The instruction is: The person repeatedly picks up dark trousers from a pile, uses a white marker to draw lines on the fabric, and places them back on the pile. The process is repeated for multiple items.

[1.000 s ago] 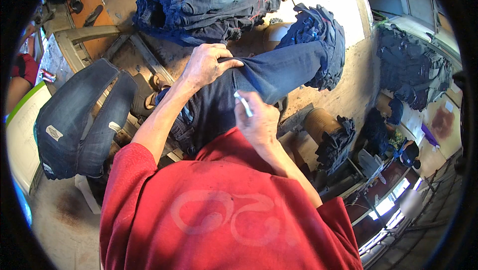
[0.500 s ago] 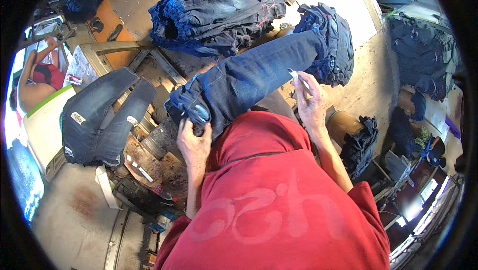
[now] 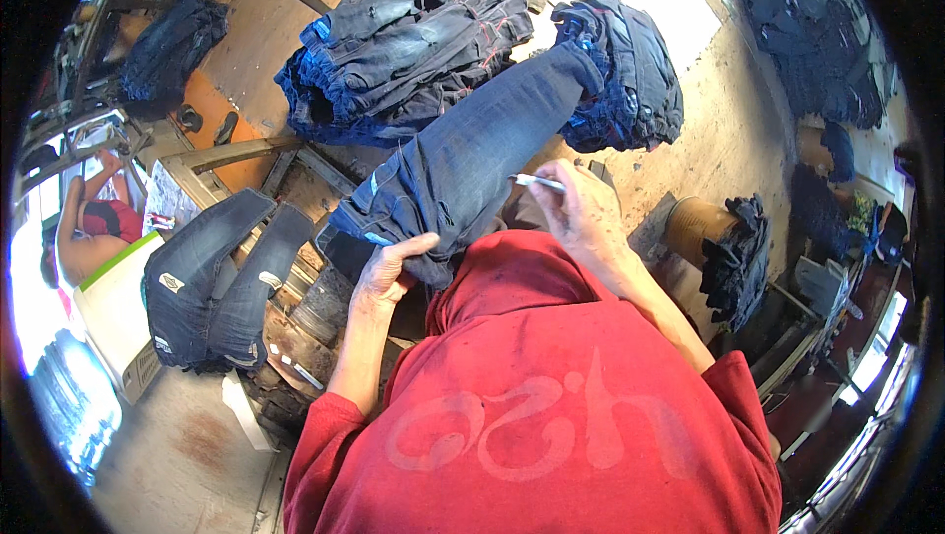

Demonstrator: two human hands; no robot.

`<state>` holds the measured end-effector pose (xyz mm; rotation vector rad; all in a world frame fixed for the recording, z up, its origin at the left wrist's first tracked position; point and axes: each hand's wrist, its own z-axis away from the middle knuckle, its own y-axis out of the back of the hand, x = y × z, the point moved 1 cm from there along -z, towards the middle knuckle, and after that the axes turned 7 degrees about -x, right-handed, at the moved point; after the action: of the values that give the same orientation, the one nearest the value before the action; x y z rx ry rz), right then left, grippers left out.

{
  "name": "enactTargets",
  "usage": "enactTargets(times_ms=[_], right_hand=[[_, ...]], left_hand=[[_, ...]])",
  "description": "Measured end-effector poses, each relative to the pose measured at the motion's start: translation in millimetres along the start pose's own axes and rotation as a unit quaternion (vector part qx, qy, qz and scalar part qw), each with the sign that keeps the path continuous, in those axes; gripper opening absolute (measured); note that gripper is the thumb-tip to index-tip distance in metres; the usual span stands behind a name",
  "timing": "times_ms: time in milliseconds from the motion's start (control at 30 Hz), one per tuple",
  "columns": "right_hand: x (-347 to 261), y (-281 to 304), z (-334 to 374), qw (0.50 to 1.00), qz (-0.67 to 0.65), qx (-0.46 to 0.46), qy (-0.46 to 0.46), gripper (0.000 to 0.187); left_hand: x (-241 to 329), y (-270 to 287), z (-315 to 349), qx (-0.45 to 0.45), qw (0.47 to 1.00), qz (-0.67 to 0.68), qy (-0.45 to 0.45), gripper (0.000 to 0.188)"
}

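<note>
- A white stick [image 3: 541,183] with a dark tip is gripped by the fingers [image 3: 581,185] of the right hand [image 3: 591,221], which are drawn together in a pinch around it.
- The tip is held at the near edge of a pair of dark blue jeans [image 3: 492,150]; whether the cloth is touched cannot be told.
- The waist end of the jeans is grasped by the left hand [image 3: 382,280], its thumb pressed on top; its other fingers are partly hidden.
- The jeans are stretched slantwise in front of a red shirt [image 3: 532,386], from the left hand to a bundle of dark denim [image 3: 630,81], where the leg's far end is met by the folded cloth.
- Beyond the leg, a large heap of denim trousers [image 3: 409,52] is seen piled, its edges marked by red stitching.
- To the left, a second pair of jeans [image 3: 197,268] is draped, with pale patches shown on it; a white piece [image 3: 302,372] is placed nearby on a worn brown surface [image 3: 285,337].
- To the right, a tan cylinder [image 3: 689,231] is seen with dark cloth [image 3: 740,263] bunched at its end.
- At far left, a person in red [image 3: 108,221] is seen behind a green-edged panel [image 3: 113,288].
</note>
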<state>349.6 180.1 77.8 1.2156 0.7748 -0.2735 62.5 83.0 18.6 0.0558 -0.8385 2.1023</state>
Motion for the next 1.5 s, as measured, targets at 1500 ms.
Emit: enactTargets(times_ms=[1500], right_hand=[[106,-13,-60,0.872,-0.19,0.307,-0.331,0.063]], left_hand=[[14,112,43,-0.032,0.849,-0.519,0.092,0.045]])
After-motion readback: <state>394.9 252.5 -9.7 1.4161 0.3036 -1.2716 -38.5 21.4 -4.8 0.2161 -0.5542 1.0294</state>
